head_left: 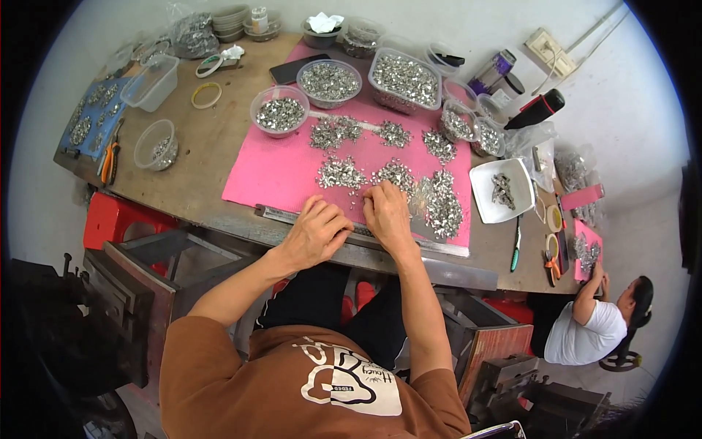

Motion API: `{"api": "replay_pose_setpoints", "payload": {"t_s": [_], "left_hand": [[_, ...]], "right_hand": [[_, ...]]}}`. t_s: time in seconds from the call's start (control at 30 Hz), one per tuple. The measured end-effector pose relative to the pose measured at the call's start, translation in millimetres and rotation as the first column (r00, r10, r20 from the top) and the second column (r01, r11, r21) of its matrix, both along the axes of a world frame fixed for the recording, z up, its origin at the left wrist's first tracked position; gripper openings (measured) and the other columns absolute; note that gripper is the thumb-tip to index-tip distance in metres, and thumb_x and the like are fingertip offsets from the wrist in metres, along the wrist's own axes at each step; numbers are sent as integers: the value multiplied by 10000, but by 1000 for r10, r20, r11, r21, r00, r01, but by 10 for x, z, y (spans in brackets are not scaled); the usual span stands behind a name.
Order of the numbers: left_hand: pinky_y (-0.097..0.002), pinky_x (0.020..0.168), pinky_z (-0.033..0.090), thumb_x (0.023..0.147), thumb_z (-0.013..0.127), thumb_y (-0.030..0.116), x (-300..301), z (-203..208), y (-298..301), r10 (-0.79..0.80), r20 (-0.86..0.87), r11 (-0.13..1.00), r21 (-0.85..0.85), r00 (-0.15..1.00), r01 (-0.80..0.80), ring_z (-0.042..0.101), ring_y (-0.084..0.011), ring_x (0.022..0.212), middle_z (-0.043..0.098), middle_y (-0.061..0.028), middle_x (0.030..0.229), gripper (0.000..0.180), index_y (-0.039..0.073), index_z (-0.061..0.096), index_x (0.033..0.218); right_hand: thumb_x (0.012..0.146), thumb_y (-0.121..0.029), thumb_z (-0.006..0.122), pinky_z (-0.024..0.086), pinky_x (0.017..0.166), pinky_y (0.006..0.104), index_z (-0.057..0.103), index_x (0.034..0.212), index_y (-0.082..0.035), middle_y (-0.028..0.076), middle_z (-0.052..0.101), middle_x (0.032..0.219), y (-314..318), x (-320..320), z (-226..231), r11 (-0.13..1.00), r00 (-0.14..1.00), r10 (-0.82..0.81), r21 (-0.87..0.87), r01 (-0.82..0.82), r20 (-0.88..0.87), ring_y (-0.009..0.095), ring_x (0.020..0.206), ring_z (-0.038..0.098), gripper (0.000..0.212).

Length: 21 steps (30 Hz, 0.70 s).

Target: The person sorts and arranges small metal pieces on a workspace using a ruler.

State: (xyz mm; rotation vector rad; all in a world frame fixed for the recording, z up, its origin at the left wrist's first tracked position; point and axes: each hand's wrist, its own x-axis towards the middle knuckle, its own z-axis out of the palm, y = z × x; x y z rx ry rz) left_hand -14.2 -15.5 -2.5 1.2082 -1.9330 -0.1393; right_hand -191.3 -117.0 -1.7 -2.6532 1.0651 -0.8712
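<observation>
Open lane: bare left part of pink mat (pixel 256 172), beside piles of metal pieces (pixel 340 173). Far side blocked by 3 filled tubs (pixel 402 107). Right: white tray (pixel 499 211) just beside mat; green-handled tool (pixel 515 249) nearer table (pixel 486 256) edge.

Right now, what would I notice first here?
Probably the bright pink mat in the middle of the workbench, dotted with piles of small silvery bits. Plastic tubs holding similar bits line its far side. At its near edge, the left hand and right hand are close together.
</observation>
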Motion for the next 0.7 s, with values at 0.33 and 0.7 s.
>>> {"api": "replay_pose_setpoints", "payload": {"t_s": [0.33, 0.7], "left_hand": [[-524, 1035, 381, 818, 755, 116, -67, -12, 50, 55, -43, 996, 71, 998, -52, 600, -277, 978, 627, -77, 977, 169, 63, 664, 950], [-509, 1031, 416, 847, 738, 119, -74, -146, 38, 76, -64, 996, -36, 995, -78, 611, -264, 943, 635, -73, 945, 135, 71, 678, 958]], "right_hand": [[831, -19, 672, 421, 796, 419, 609, 934, -31, 114, 570, 898, 186, -68, 93, 1000, 997, 21, -25, -19, 77, 305, 870, 573, 122], [808, 53, 682, 425, 776, 412, 589, 954, -22, 120, 602, 942, 567, -154, 89, 979, 958, 99, 146, -142, 267, 320, 865, 585, 188]]}}
